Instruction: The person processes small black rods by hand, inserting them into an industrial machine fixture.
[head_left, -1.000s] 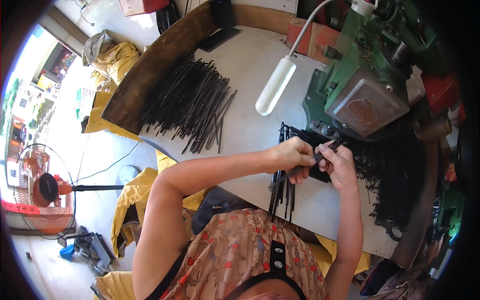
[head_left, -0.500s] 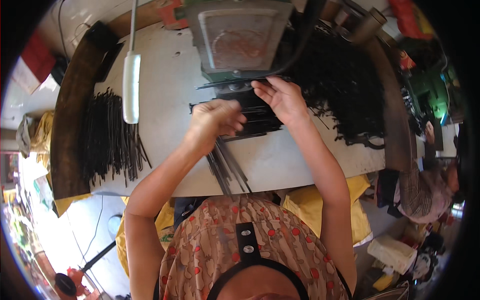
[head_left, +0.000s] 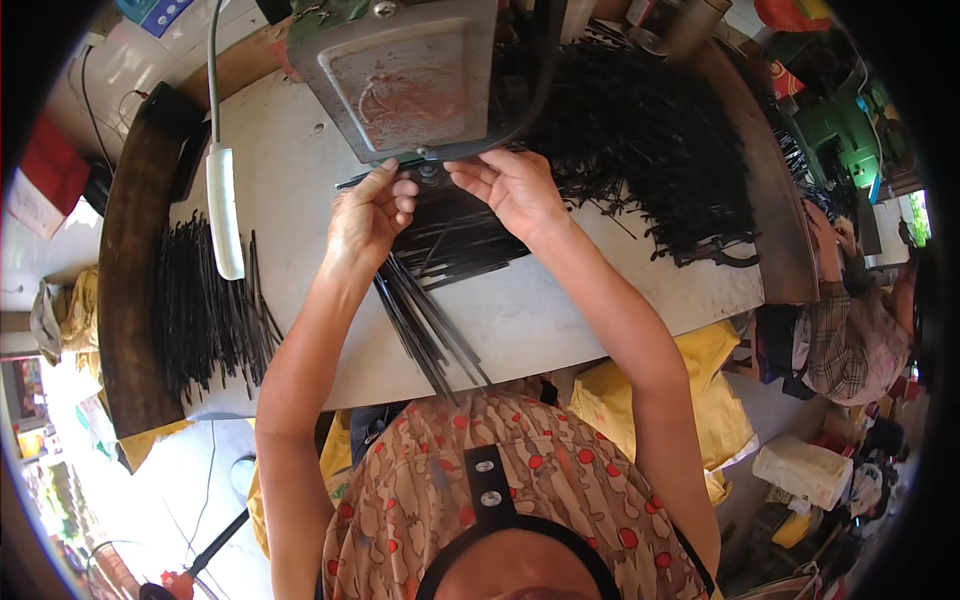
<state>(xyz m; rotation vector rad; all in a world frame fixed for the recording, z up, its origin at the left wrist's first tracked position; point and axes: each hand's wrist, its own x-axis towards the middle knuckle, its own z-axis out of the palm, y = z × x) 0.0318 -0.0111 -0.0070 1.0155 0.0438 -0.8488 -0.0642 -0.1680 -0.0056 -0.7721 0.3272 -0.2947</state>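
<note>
Black strip (head_left: 350, 183) pinched in two hands (head_left: 362, 220) at one grey-faced machine (head_left: 405, 90); one white lamp (head_left: 224, 215) at left.

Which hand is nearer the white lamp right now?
Left. The left hand is to the right of the white lamp; the right hand is farther right.
</note>
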